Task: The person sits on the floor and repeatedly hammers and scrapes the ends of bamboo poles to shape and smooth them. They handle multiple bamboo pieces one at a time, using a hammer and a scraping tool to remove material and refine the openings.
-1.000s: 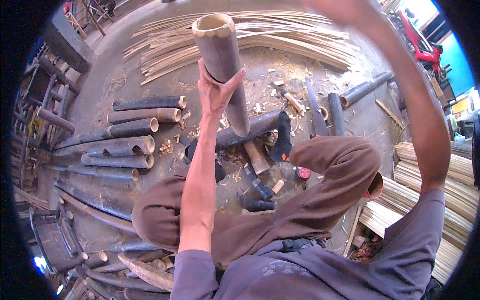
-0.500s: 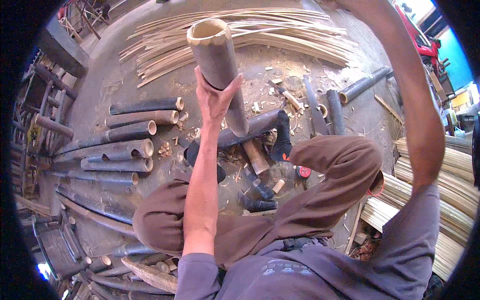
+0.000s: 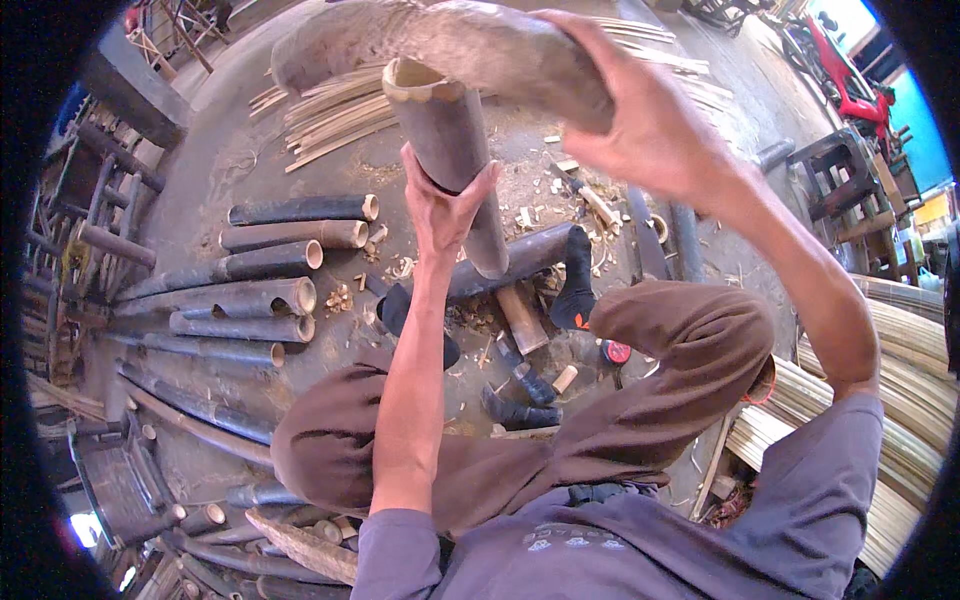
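My left hand [image 3: 447,210] is wrapped round a dark bamboo tube [image 3: 440,130], held up and tilted with its pale, trimmed rim toward the top of the view. In my right hand [image 3: 640,120] is a thick, curved wooden club [image 3: 440,42], smeared a little by motion. The club passes across the view just beyond the tube's open end; whether the two touch, I cannot tell. Below my left hand, a dark bamboo length [image 3: 520,262] lies on the floor by my feet, with a shorter brown bamboo piece [image 3: 522,318] next to it.
Several bamboo tubes [image 3: 270,267] lie in a row on the left. Long split strips [image 3: 340,120] are spread at the back, and bundled slats [image 3: 890,345] are stacked on the right. A saw [image 3: 648,235], wood chips and a red tape measure [image 3: 616,352] are near my feet.
My right hand has come down into view from beyond the top edge, bringing the wooden club over by the tube's rim. My left hand still holds the tube in nearly the same place.
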Motion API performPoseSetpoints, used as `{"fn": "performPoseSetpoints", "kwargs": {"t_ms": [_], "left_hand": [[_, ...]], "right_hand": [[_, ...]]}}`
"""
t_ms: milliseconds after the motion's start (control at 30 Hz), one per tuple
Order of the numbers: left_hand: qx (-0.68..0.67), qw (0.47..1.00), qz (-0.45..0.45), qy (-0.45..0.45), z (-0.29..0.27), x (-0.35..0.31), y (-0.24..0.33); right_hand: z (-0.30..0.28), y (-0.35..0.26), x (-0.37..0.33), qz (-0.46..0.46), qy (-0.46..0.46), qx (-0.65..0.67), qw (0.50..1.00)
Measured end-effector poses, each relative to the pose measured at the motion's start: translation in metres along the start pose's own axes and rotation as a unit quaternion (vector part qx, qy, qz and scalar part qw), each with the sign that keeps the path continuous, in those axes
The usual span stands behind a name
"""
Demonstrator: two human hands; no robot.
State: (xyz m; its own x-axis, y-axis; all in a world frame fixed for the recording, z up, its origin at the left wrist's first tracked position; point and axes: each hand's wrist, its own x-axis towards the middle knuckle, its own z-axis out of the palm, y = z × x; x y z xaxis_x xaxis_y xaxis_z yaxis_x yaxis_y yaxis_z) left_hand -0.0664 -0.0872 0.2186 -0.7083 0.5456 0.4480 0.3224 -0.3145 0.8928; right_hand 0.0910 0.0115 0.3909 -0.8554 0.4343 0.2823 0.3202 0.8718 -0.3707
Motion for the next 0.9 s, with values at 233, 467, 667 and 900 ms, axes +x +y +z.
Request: {"fn": "performPoseSetpoints", "kwargs": {"t_ms": [233, 467, 667, 900], "left_hand": [[0.007, 1.0, 0.021, -0.016, 0.008, 0.007, -0.014], [-0.006, 1.0, 0.02, -0.008, 0.003, 0.027, -0.034], [-0.002, 0.999, 0.035, 0.005, 0.0, 0.028, -0.043], [-0.061, 0.995, -0.052, -0.067, -0.002, 0.014, -0.032]], "right_hand": [[0.131, 0.17, -0.065, 0.281, 0.152, 0.08, 0.944], [0.264, 0.289, -0.197, 0.556, 0.005, 0.043, 0.83], [0.317, 0.201, -0.22, 0.21, 0.044, -0.072, 0.974], [0.399, 0.048, -0.292, 0.172, -0.383, -0.038, 0.907]]}}
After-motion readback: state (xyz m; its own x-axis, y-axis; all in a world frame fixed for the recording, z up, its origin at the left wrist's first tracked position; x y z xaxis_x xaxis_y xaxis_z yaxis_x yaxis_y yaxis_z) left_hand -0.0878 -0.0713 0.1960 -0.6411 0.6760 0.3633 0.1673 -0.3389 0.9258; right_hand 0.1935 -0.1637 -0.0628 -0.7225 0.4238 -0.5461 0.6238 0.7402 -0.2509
